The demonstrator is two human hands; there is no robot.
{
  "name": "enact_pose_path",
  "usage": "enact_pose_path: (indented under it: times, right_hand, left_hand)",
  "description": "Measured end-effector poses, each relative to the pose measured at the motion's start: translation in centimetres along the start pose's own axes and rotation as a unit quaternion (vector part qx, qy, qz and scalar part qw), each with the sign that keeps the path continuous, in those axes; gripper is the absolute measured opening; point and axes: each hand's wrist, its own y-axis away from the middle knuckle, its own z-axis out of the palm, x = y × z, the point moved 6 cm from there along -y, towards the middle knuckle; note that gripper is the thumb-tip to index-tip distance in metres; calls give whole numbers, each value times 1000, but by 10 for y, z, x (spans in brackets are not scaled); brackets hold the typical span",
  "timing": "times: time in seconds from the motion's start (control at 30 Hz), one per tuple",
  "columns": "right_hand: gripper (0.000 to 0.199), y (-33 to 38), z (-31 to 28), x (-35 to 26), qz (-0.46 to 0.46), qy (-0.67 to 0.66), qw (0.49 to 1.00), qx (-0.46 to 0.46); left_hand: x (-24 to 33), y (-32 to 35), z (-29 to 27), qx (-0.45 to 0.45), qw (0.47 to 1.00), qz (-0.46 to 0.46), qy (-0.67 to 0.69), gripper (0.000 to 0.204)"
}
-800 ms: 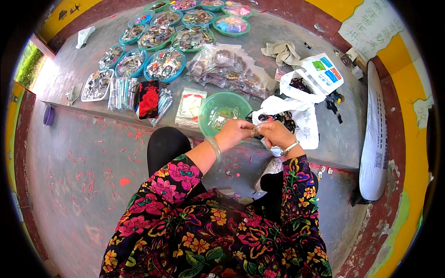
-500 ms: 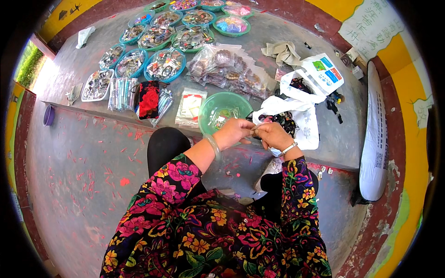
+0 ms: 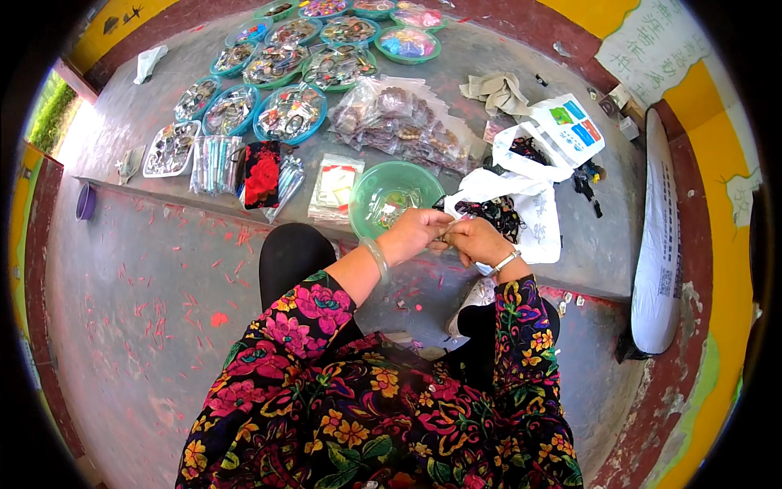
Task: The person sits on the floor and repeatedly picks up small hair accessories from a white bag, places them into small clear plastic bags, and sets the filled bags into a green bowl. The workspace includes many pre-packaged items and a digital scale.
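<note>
My left hand and my right hand meet in front of me, fingertips pinched together. Whatever lies between the fingers is too small and too covered to make out. A pale bangle circles the left wrist, a white one the right. Just beyond the left hand stands a green plastic basin with a few small items at its bottom. Behind the right hand lies an open white plastic bag holding dark, stringy pieces.
Clear bags of beads are heaped behind the basin. Several basins of small packaged goods fill the raised platform at the far left. Flat packets and a black pouch with a red flower lie left of the green basin. Red scraps litter the lower floor.
Both hands stay together by the basin. The fingers have shifted slightly, and my right hand sits a little lower.
</note>
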Motion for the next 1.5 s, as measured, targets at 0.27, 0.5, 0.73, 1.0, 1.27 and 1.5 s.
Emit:
enact_pose_path:
  times: [0.27, 0.5, 0.73, 1.0, 1.27, 1.5]
  right_hand:
    - [24, 2, -9, -6, 35, -23, 998, 50]
    - [25, 5, -10, -8, 35, -2, 999, -5]
    - [22, -2, -7, -2, 36, -26, 997, 68]
    - [18, -3, -17, -2, -2, 9, 982, 190]
    - [37, -2, -35, 14, -28, -176, 929, 325]
    - [21, -1, -20, 7, 13, -331, 913, 238]
  left_hand:
    - [-5, -2, -1, -10, 1000, -2, -12, 25]
    - [-1, 1, 2, 5, 1000, 3, -10, 22]
    - [-4, -5, -12, 69, 996, 21, 46, 21]
    - [-2, -5, -24, 150, 988, 45, -3, 19]
    - [6, -4, -23, 130, 978, 58, 151, 16]
    - [11, -2, -14, 99, 981, 68, 153, 13]
